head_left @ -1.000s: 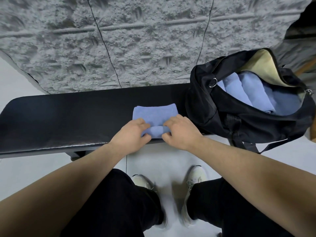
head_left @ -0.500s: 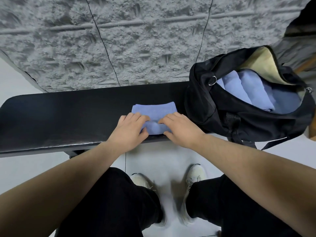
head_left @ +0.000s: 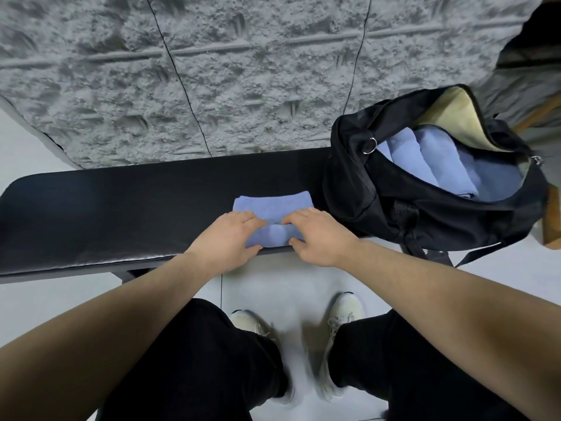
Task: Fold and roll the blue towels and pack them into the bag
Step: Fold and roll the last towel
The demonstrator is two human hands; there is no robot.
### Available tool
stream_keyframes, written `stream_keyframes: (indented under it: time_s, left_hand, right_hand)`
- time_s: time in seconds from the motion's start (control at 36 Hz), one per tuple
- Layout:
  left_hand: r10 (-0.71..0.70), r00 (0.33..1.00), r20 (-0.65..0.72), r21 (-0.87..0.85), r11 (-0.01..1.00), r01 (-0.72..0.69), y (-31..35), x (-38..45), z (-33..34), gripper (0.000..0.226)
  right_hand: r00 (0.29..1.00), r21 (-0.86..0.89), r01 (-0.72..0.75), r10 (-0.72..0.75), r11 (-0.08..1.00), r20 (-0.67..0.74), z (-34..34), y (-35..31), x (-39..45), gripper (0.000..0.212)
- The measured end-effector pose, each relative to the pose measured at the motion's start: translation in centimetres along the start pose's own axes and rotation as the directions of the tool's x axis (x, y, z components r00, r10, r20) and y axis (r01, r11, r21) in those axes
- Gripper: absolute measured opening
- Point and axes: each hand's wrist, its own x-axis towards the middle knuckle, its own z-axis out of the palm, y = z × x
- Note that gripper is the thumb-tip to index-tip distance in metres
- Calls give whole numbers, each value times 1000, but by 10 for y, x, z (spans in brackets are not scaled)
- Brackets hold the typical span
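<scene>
My left hand [head_left: 226, 238] and right hand [head_left: 318, 235] curl around the rolled near edge of the blue towel [head_left: 273, 205] left of the bag [head_left: 425, 189]; it looks soft, light, likely to unroll, so I'd grip both ends.

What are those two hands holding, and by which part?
Both the left hand and right hand grip the folded blue terry towel on the black padded bench, by its rolled-up near edge.

Even soft light, bench [head_left: 121, 208] sheen at near edge, shoes [head_left: 340, 329] motion-blurred, wide-angle bending at frame edges.
</scene>
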Motion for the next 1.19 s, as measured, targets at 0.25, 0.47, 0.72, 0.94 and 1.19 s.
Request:
stream_keyframes:
  time_s: [0.25, 0.47, 0.72, 0.94, 1.19]
  left_hand:
    - [-18, 999, 32, -65, 998, 20, 2, -1, 1, 38]
    - [-66, 996, 54, -145, 987, 73, 0, 0, 3, 39]
    - [-92, 995, 46, -24, 995, 93, 2, 7, 2, 67]
    - [-118, 993, 28, -53, 991, 120, 3, 8, 4, 65]
    - [1, 993, -116, 29, 1000, 2, -10, 0, 7, 53]
  right_hand:
    - [999, -114, -38, 43, 993, 34, 2, -7, -7, 35]
    - [999, -161, -50, 48, 986, -14, 2, -10, -3, 37]
    - [966, -173, 121, -155, 977, -205, 3, -4, -6, 46]
    - [984, -142, 111, -129, 984, -119, 1, -6, -2, 46]
    - [996, -79, 38, -44, 996, -72, 2, -4, 6, 47]
